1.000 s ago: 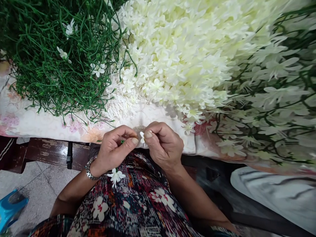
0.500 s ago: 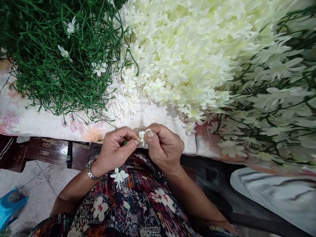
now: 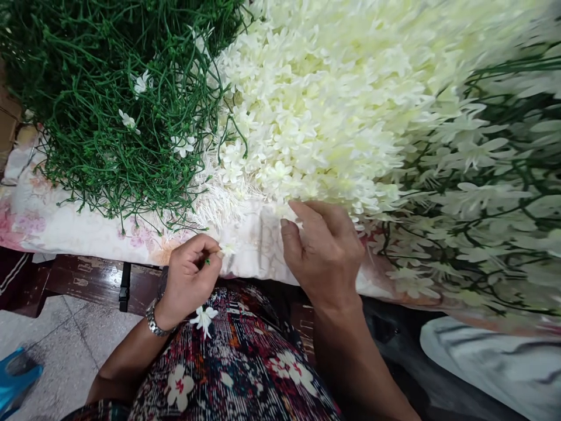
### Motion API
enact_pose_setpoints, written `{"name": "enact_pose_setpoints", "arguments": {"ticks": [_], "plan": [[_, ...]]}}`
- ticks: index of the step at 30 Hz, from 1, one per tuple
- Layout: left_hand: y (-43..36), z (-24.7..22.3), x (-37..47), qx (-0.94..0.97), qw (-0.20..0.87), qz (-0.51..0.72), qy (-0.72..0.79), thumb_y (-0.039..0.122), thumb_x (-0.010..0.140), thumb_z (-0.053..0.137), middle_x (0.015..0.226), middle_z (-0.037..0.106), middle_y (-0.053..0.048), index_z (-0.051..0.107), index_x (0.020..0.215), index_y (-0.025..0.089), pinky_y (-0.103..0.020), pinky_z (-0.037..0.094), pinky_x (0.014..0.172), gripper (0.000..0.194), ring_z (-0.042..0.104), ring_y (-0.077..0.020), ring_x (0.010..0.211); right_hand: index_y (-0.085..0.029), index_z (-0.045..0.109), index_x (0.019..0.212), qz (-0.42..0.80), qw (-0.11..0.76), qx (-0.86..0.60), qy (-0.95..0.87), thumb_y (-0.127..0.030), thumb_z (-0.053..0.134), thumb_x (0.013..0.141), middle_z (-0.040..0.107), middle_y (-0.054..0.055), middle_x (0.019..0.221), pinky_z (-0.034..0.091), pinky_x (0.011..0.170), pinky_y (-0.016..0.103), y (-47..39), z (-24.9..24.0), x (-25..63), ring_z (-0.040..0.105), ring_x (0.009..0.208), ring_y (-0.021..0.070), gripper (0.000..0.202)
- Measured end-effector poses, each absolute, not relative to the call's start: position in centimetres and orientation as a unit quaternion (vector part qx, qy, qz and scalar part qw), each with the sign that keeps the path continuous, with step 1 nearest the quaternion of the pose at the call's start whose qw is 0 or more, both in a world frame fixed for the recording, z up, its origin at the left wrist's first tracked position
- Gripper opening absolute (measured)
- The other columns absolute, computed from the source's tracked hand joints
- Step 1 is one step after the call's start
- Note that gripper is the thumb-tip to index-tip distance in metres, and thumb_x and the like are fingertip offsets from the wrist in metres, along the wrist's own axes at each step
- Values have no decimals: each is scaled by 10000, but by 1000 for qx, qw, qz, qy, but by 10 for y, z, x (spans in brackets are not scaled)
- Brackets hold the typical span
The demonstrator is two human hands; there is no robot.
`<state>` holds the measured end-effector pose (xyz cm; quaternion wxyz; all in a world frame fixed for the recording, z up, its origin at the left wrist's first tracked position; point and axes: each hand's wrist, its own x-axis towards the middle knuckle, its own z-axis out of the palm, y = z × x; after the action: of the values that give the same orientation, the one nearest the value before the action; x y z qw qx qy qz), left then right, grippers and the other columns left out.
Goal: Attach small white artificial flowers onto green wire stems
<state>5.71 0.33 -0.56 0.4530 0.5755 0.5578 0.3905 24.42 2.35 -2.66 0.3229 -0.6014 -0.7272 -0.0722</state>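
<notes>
Thumb and fingers of my left hand (image 3: 195, 266) are pinched on a green artificial flower stem, most of which the hand hides. A white flower (image 3: 228, 248) shows at its fingertips, and another white flower (image 3: 204, 320) hangs below the hand. My right hand (image 3: 324, 251) reaches over the cloth to the near edge of a big heap of loose cream-white blossoms (image 3: 315, 128). Its thumb and forefinger are apart, with nothing clearly seen between them.
Green plastic stems (image 3: 118, 128) lie piled at the left, a few bearing white flowers. Thin white strands (image 3: 219, 202) lie between the piles. Finished-looking flower sprays (image 3: 477, 199) fill the right side. A floral cloth (image 3: 258, 257) covers the table.
My right hand has left the flower at my left fingertips and moved right and up to the blossom heap, its fingers parting. My left hand has shifted slightly left, still holding the stem.
</notes>
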Motion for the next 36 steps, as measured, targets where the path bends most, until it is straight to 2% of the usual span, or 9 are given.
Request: {"name": "enact_pose_setpoints", "arguments": {"ticks": [4, 9, 13, 17, 23, 27, 36], "plan": [[4, -10, 52, 599, 412, 380, 571, 101, 720, 469, 715, 536, -8, 506, 679, 150, -198, 387, 585, 74, 479, -93, 627, -189, 570, 909, -20, 347, -539, -767, -162, 499, 756, 571, 71, 806, 448, 697, 308, 27, -19, 235, 525, 780, 173, 171], [8, -11, 47, 603, 379, 394, 581, 98, 725, 460, 766, 550, -23, 492, 679, 156, -212, 399, 637, 80, 505, -110, 696, -173, 577, 780, 18, 268, -486, -832, -133, 470, 768, 551, 47, 705, 420, 639, 279, 36, -19, 217, 500, 723, 151, 115], [8, -11, 45, 602, 386, 405, 569, 87, 724, 460, 776, 549, -26, 498, 690, 157, -215, 405, 652, 86, 515, -116, 725, -168, 576, 724, 13, 251, -490, -835, -126, 454, 772, 542, 47, 677, 409, 637, 279, 39, -24, 214, 486, 705, 149, 137], [7, -12, 44, 606, 395, 410, 556, 76, 724, 467, 780, 549, -25, 503, 694, 157, -205, 403, 650, 93, 516, -111, 729, -155, 582, 760, 54, 295, -487, -820, -133, 486, 756, 545, 48, 671, 424, 629, 277, 37, -26, 219, 500, 698, 146, 98], [7, -11, 50, 615, 410, 423, 523, 73, 733, 456, 767, 545, -33, 499, 695, 152, -201, 396, 609, 97, 502, -105, 694, -147, 564, 822, 186, 389, -494, -755, -96, 517, 726, 537, 29, 684, 432, 548, 228, 31, -21, 225, 505, 613, 98, 119], [8, -10, 54, 632, 412, 423, 502, 79, 742, 450, 745, 545, -35, 498, 692, 148, -194, 388, 573, 98, 501, -99, 664, -153, 563, 817, 145, 401, -502, -752, -77, 522, 713, 548, 33, 695, 441, 562, 231, 30, -18, 231, 520, 636, 104, 135], [9, -17, 58, 651, 409, 411, 490, 56, 729, 445, 750, 536, -40, 484, 701, 151, -213, 392, 595, 106, 501, -113, 687, -157, 548, 750, 48, 356, -511, -781, -103, 514, 719, 563, 46, 674, 439, 592, 257, 42, -15, 235, 521, 651, 130, 70]]}}
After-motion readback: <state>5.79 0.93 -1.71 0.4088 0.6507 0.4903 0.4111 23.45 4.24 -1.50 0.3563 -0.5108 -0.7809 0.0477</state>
